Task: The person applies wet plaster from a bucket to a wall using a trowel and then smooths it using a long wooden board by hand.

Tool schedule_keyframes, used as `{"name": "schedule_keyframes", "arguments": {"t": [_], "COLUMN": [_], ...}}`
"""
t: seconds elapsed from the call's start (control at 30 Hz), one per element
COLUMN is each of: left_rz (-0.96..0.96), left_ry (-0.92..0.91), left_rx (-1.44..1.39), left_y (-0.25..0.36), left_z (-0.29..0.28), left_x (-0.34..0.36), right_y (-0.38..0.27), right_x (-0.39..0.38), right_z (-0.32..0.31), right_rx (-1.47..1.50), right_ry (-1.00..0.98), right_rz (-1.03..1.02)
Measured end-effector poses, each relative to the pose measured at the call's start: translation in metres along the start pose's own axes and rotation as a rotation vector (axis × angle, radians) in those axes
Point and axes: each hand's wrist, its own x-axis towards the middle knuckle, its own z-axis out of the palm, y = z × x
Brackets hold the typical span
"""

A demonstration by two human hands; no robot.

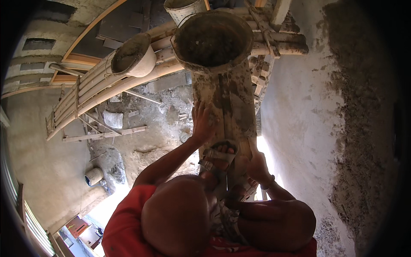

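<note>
My left hand [203,122] lies on the left side of a mud-stained plank walkway [231,103], fingers stretched out. My right hand [257,165] is at the walkway's right edge, its fingers partly hidden and dim. My sandalled foot [220,156] rests on the boards between the hands, above my bent bare knees. At the far end of the planks stands a large bucket [246,45] with dark, wet-looking material inside.
Another bucket [143,64] sits on pole scaffolding [94,103] at left, a third [184,10] behind. Below the left side lie a rubble-strewn floor [158,115], a pale sack [112,120] and a barrel [94,175]. A stained wall [299,128] rises at right.
</note>
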Motion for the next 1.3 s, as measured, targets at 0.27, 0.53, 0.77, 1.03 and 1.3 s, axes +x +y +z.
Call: {"name": "schedule_keyframes", "arguments": {"t": [0.27,0.53,0.77,1.03,1.3], "left_rz": [0.032,0.008,0.009,0.011,0.058], "left_ry": [-0.086,-0.090,-0.088,-0.136,-0.113], "left_rx": [0.145,0.160,0.124,0.141,0.121], "left_y": [0.004,0.003,0.002,0.004,0.004], "left_z": [0.004,0.004,0.006,0.009,0.011], "left_x": [0.015,0.015,0.013,0.016,0.018], "right_y": [-0.006,-0.005,0.001,-0.004,-0.010], "right_x": [0.015,0.023,0.025,0.031,0.041], "right_z": [0.032,0.022,0.037,0.041,0.036], "right_rx": [-0.063,-0.061,-0.222,-0.282,-0.245], "right_ry": [0.113,0.124,0.134,0.087,0.110], "right_rz": [0.007,-0.063,-0.151,-0.151,-0.271]}}
